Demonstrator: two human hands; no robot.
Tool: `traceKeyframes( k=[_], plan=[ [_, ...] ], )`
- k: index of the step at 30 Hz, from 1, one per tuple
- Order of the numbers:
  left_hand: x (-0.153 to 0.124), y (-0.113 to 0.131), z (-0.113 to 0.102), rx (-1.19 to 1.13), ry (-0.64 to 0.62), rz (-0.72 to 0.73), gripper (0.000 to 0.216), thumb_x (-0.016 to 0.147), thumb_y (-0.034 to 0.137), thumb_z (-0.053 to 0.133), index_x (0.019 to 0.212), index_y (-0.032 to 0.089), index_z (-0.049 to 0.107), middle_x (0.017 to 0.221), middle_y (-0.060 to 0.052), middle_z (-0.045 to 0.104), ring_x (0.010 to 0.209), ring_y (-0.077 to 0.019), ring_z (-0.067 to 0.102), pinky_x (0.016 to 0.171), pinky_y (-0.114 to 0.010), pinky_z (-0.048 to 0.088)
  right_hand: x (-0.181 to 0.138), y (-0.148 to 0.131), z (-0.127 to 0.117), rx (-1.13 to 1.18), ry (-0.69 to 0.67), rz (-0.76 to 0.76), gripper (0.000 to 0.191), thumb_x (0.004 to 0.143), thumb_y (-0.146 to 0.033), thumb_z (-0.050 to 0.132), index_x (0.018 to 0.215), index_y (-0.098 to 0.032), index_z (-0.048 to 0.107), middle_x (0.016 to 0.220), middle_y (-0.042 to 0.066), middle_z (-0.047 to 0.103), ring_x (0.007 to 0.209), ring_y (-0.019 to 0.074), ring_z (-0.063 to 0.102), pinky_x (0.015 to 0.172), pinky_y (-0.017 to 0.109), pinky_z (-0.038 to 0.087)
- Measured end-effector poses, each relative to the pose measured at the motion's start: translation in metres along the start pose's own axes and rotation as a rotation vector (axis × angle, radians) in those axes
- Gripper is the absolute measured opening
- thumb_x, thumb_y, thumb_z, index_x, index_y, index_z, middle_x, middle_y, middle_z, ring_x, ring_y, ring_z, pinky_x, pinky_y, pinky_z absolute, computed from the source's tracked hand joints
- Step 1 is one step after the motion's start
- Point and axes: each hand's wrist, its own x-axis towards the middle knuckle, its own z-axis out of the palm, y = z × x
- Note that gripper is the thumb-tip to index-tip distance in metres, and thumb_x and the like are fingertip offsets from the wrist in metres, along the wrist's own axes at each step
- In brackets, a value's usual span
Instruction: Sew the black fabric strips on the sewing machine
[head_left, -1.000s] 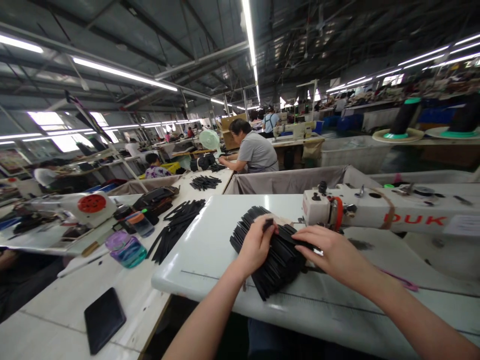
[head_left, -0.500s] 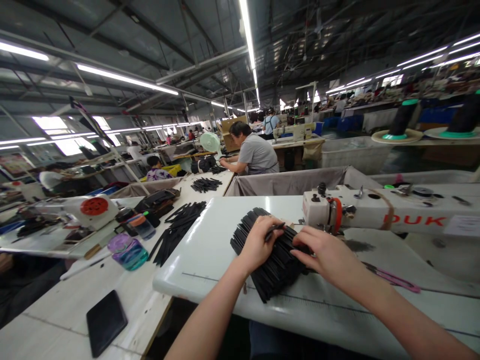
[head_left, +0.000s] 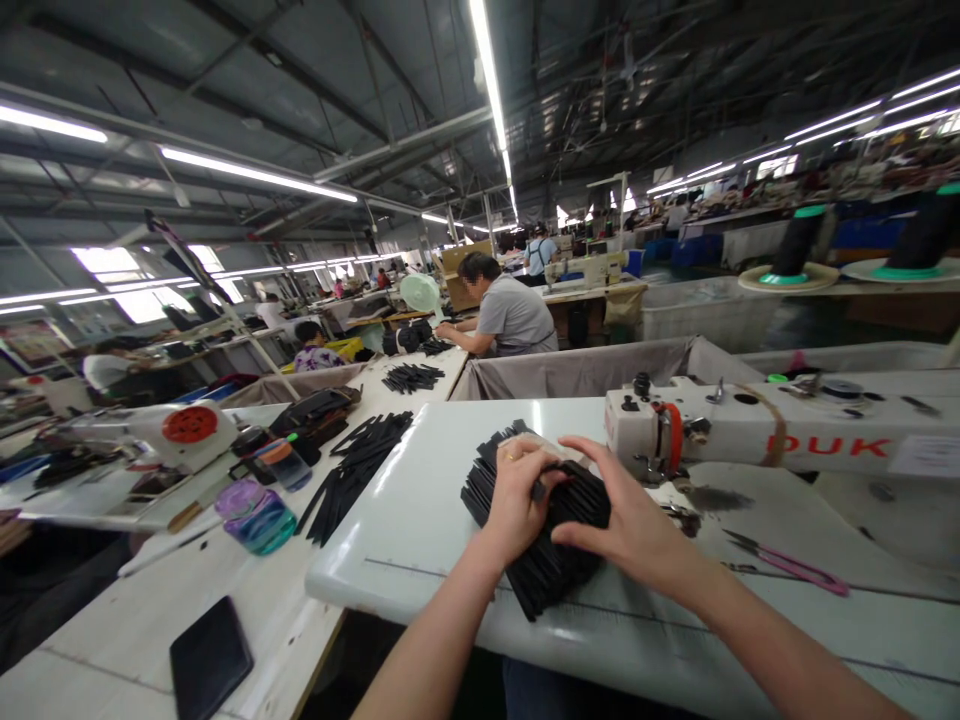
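Right hand (head_left: 637,515) has opened since the last frame: thumb and forefinger, drawn together then, now stand wide and reach further left over the bundle of black strips (head_left: 555,575). Left hand (head_left: 517,505) has shifted little.

Bundle lies on the white desk (head_left: 405,480), left of the sewing machine (head_left: 720,430), at a slant, ends uneven. Left fingers narrow, apparently pinching a dark strip (head_left: 538,490) whose end shows between them. Right fingers bracket the bundle's right side; cannot tell whether the thumb presses on it.

Pink-handled snips (head_left: 787,562) on the right, beyond the right wrist. Loose strips (head_left: 360,465) lie farther left on the adjoining surface, near a purple-lidded jar (head_left: 255,515).

Handling, my judgement: steady the bundle with the left palm, pinch lightly. Bring right thumb and forefinger in evenly from both sides, so strips stay parallel. Squeezing from one side alone could fan them out. Keep the right wrist off the snips.
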Motion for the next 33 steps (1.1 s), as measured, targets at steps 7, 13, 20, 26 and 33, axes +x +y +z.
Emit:
traceKeyframes(
  k=[7,13,20,26,33],
  plan=[
    [-0.013,0.005,0.002,-0.219,0.241,0.007,0.044,0.098,0.046,0.035,0.071,0.021,0.059,0.077,-0.006,0.064,0.088,-0.0230,0.056,0.087,-0.042,0.042,-0.012,0.000,0.041,-0.108,-0.007,-0.088,0.088,0.072,-0.031,0.073,0.146,-0.021,0.027,0.140,0.016,0.050,0.126,0.0327,0.051,0.103,0.056,0.042],
    [-0.008,0.061,-0.023,-0.832,0.457,-0.079,0.034,0.099,0.041,0.039,0.074,0.021,0.050,0.061,0.003,0.050,0.059,-0.0131,0.052,0.069,-0.031,0.049,-0.010,-0.001,0.035,-0.181,-0.060,-0.101,0.063,0.079,-0.032,0.066,0.136,-0.015,0.045,0.135,0.017,0.056,0.124,0.0313,0.053,0.104,0.055,0.043],
    [-0.023,0.106,-0.100,-0.687,0.695,-0.035,0.035,0.090,0.050,0.056,0.070,0.021,0.053,0.049,0.008,0.039,0.041,-0.0083,0.035,0.044,-0.021,0.035,-0.009,0.000,0.030,-0.242,-0.127,-0.139,0.057,0.087,-0.037,0.060,0.139,-0.017,0.047,0.142,0.014,0.051,0.130,0.0287,0.048,0.107,0.054,0.041],
    [-0.080,0.025,-0.059,-0.095,0.347,-0.610,0.024,0.078,0.039,0.071,0.080,0.019,0.058,0.065,0.005,0.057,0.062,-0.0136,0.054,0.059,-0.024,0.043,-0.012,0.002,0.012,-0.210,-0.187,-0.155,0.040,0.089,-0.040,0.060,0.123,-0.020,0.060,0.136,0.011,0.056,0.126,0.0285,0.050,0.107,0.054,0.040],
    [-0.087,-0.011,-0.024,-0.032,0.218,-0.695,0.018,0.083,0.036,0.061,0.088,0.019,0.060,0.083,-0.002,0.068,0.077,-0.0188,0.062,0.073,-0.029,0.047,0.016,-0.052,0.018,-0.573,-0.355,0.092,0.056,0.075,-0.053,0.072,0.108,-0.008,0.066,0.106,0.020,0.064,0.101,0.0355,0.057,0.090,0.049,0.048]
  ],
)
